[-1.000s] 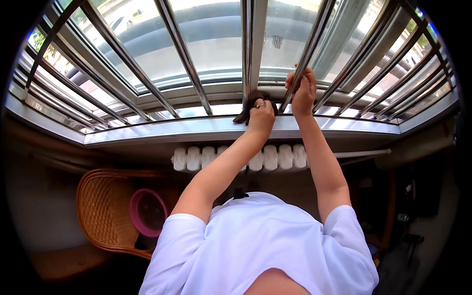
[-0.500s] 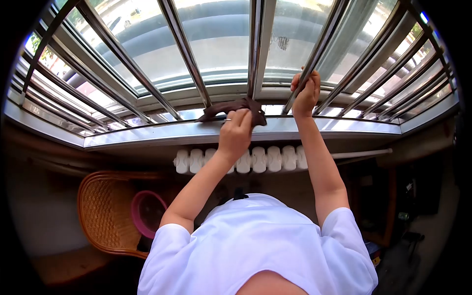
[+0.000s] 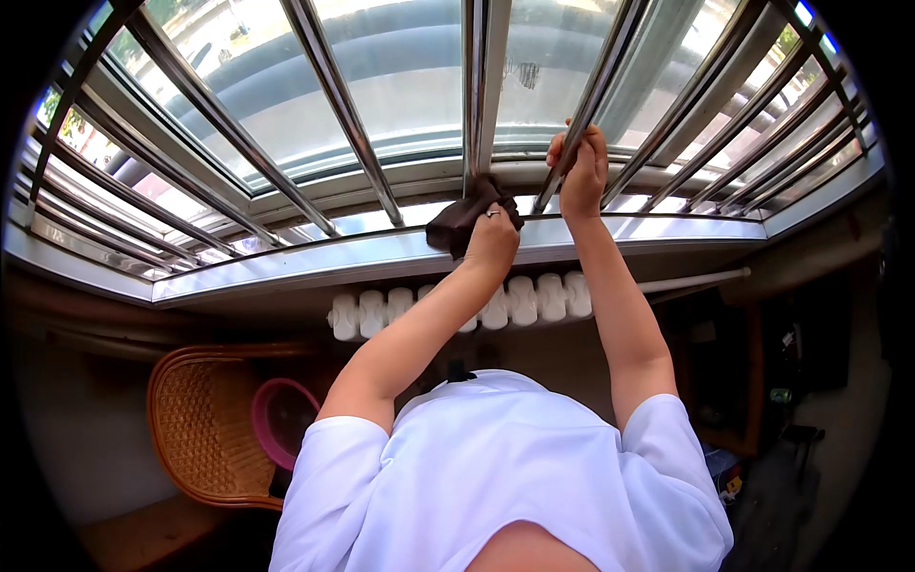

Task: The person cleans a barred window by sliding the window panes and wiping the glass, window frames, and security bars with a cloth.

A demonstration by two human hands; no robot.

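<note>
My left hand (image 3: 494, 238) is closed on a dark brown cloth (image 3: 455, 225), with a ring on one finger. The cloth is bunched on the metal ledge (image 3: 372, 250) at the foot of an upright metal bar (image 3: 474, 105). To the right, my right hand (image 3: 583, 176) wraps round another shiny metal bar (image 3: 596, 86), a little above the ledge. Part of the cloth is hidden behind my left fingers.
Behind the bars is a glass window (image 3: 400, 86). Below the ledge runs a white radiator (image 3: 524, 300) with a pipe (image 3: 696, 279). A wicker chair (image 3: 195, 419) with a pink basin (image 3: 274, 448) stands at the lower left. Dark furniture (image 3: 753, 381) is at the right.
My left hand has moved right along the ledge, and the cloth, spread out before, is now bunched at the bar's foot. My right hand stays on its bar. The view has shifted slightly.
</note>
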